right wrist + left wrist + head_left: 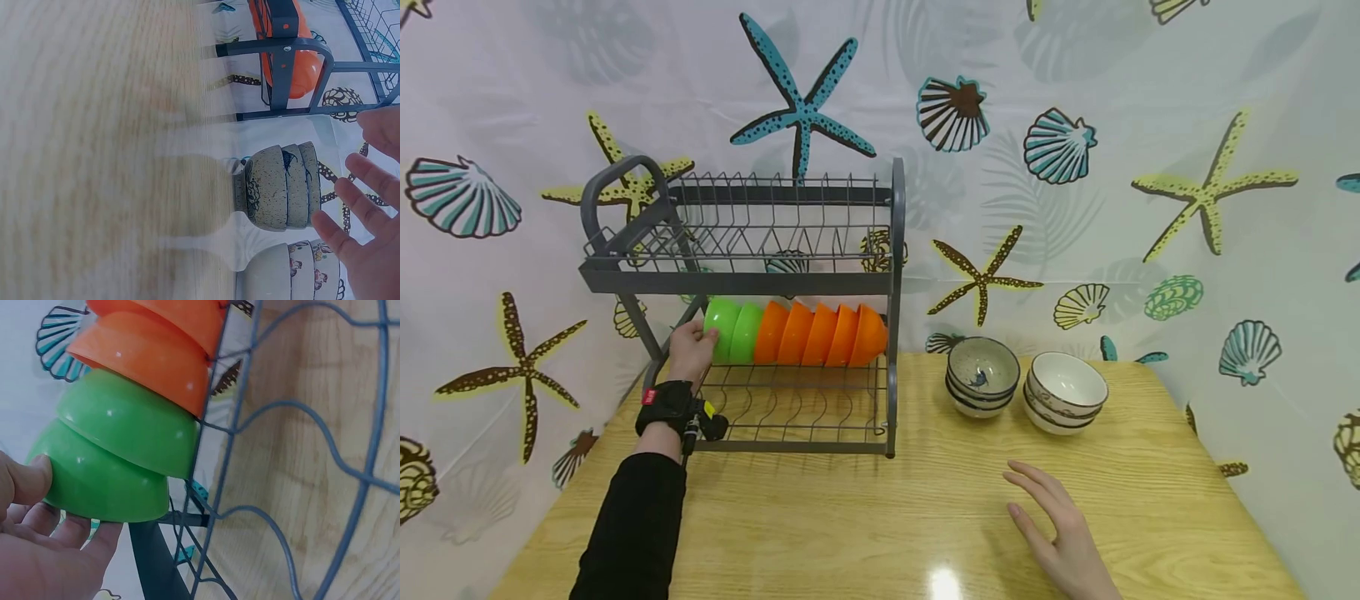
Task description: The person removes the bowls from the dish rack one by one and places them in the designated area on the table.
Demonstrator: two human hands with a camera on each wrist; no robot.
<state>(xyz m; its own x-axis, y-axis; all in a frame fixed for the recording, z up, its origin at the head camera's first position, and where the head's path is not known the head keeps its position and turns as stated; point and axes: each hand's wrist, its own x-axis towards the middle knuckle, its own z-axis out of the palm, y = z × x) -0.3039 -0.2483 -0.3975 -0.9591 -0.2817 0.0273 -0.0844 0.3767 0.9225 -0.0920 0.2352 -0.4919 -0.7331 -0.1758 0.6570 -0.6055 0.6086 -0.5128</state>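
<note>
My left hand [691, 350] grips the leftmost green bowl [721, 331] on the lower tier of a grey dish rack [737, 285]. In the left wrist view, the thumb lies against this green bowl [103, 481] and the other fingers reach round its far side. A second green bowl [746, 335] stands on edge beside it, followed by a row of several orange bowls [797, 335]. My right hand [1060, 529] hovers over the table with fingers spread, holding nothing. Nearest to it are a stack of white patterned bowls [1067, 383] and a stack of speckled grey bowls [982, 371].
The wooden table [850, 525] carries the rack at the left and both bowl stacks at the right. Wire dividers line the rack's upper tier [775, 229]. Behind hangs a white cloth [865, 83] printed with starfish and shells.
</note>
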